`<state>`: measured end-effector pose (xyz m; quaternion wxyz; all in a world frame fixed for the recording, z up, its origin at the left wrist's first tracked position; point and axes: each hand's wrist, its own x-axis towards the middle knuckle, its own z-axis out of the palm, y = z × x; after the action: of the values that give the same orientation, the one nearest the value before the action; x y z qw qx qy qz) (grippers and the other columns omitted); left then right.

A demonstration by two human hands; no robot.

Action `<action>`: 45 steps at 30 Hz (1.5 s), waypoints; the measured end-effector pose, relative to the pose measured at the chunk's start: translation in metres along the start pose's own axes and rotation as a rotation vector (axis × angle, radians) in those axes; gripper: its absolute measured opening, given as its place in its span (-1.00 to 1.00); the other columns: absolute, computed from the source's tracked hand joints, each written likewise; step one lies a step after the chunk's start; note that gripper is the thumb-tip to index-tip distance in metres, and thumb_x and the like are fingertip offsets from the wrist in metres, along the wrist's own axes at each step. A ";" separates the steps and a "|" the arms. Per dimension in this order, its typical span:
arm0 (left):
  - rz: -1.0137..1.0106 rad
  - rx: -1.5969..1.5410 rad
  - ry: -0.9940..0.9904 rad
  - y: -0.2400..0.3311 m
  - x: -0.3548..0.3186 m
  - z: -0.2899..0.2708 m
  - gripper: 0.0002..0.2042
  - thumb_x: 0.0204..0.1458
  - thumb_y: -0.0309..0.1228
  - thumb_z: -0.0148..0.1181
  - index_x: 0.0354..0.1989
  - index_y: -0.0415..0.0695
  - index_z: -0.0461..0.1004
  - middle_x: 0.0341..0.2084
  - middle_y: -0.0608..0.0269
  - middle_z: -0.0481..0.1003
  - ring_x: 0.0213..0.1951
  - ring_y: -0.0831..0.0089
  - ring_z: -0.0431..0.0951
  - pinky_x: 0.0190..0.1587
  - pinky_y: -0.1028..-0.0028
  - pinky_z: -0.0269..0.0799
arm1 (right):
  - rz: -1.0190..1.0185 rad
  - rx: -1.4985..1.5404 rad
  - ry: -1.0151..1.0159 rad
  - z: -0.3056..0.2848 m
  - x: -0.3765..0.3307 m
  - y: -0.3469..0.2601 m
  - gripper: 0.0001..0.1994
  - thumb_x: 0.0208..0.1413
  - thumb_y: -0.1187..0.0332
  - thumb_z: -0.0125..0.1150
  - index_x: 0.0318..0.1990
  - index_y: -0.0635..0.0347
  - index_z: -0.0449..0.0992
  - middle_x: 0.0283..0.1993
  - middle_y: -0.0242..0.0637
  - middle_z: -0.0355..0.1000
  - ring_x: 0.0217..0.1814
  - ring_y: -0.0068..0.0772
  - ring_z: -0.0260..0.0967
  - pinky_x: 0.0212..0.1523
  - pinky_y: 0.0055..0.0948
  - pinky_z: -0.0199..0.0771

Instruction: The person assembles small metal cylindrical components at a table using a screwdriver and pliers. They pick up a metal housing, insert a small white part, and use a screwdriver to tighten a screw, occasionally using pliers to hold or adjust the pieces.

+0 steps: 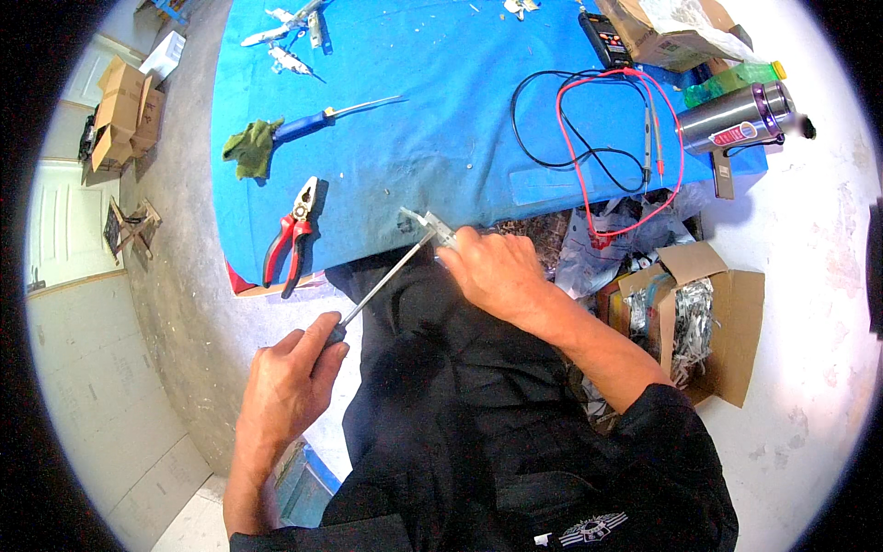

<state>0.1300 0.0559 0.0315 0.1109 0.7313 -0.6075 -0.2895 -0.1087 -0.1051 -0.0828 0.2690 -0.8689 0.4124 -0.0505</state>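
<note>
My left hand point(290, 377) is closed around the dark handle of a screwdriver point(386, 278), whose long metal shaft slants up to the right. Its tip meets a small silvery metal part point(438, 228) at the near edge of the blue-covered table point(368, 138). That part is gripped in the fingers of my right hand point(504, 276), which hide much of it, so its exact kind does not show. Left of it on the cloth lie red-and-black pliers point(294, 237). Farther back rests a second screwdriver point(308, 125) with a blue handle, a green rag point(250, 149) at its end.
Several metal parts point(285, 37) lie at the far left of the table. On the right are a meter point(603, 39) with red and black leads, a steel flask point(736, 118), a green bottle point(731, 83) and a carton point(662, 32). Below stands an open box point(736, 331) of metal pieces.
</note>
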 end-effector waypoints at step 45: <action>-0.243 -0.329 -0.165 -0.003 0.004 0.006 -0.74 0.33 -0.32 0.21 0.04 -0.24 0.59 -0.55 -0.08 0.57 -0.53 0.13 0.64 -0.39 0.23 0.49 | -0.021 -0.055 0.104 0.012 -0.001 -0.001 -0.64 0.33 0.10 0.25 -0.37 0.23 0.50 -0.58 0.05 0.53 -0.48 0.17 0.60 -0.42 0.10 0.58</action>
<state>0.1297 0.0537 0.0238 0.1429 0.7453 -0.4664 -0.4546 -0.1047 -0.0988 -0.0917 0.2229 -0.8765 0.4177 -0.0869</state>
